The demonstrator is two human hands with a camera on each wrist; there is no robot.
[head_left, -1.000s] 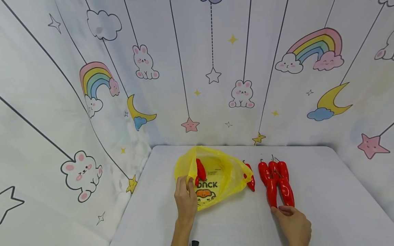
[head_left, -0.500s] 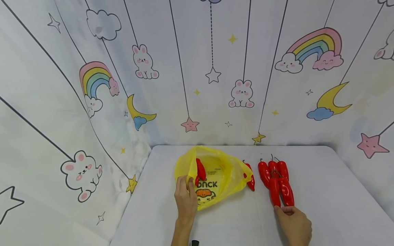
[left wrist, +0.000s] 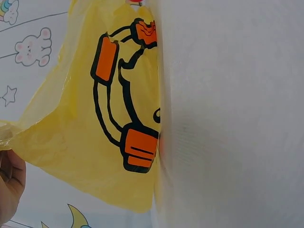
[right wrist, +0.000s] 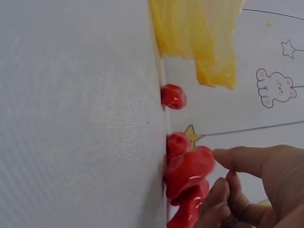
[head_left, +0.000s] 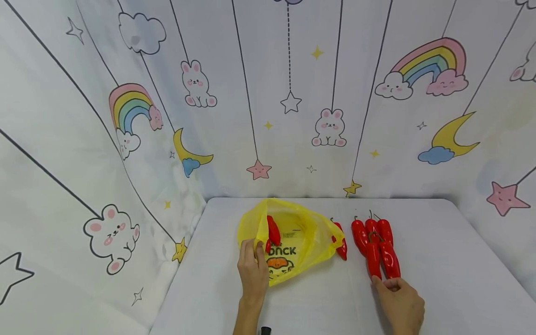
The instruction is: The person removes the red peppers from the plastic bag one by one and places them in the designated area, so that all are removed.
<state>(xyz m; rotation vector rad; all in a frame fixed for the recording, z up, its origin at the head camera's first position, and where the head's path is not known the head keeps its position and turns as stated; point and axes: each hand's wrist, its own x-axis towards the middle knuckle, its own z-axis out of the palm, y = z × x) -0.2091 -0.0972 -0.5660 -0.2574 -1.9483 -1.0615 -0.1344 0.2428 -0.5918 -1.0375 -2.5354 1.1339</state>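
Note:
My left hand [head_left: 253, 270] grips the near left rim of a yellow plastic bag [head_left: 318, 246], whose mouth gapes toward me. Inside it lies a red chili pepper [head_left: 273, 230], with part of another below. My right hand [head_left: 399, 300] has its thumb and curled fingers at the lower tip of a glossy red chili pepper [head_left: 373, 263]. In the right wrist view the thumb [right wrist: 242, 156] touches that pepper's end [right wrist: 190, 168]. Several more peppers [head_left: 391, 260] lie bunched around it, stems pointing away. The left wrist view shows the bag's printed side [left wrist: 76, 137].
Another red pepper [head_left: 341, 246] lies partly behind the bag's right corner. A small dark cylinder [head_left: 265, 331] shows at the bottom edge. Beyond the white table [head_left: 318, 302] hangs a curtain [head_left: 234, 139] printed with rabbits, stars and rainbows.
My right hand has shifted the near left pepper of the bunch slightly to the right, closer to its neighbour. My left hand and the bag have stayed in place.

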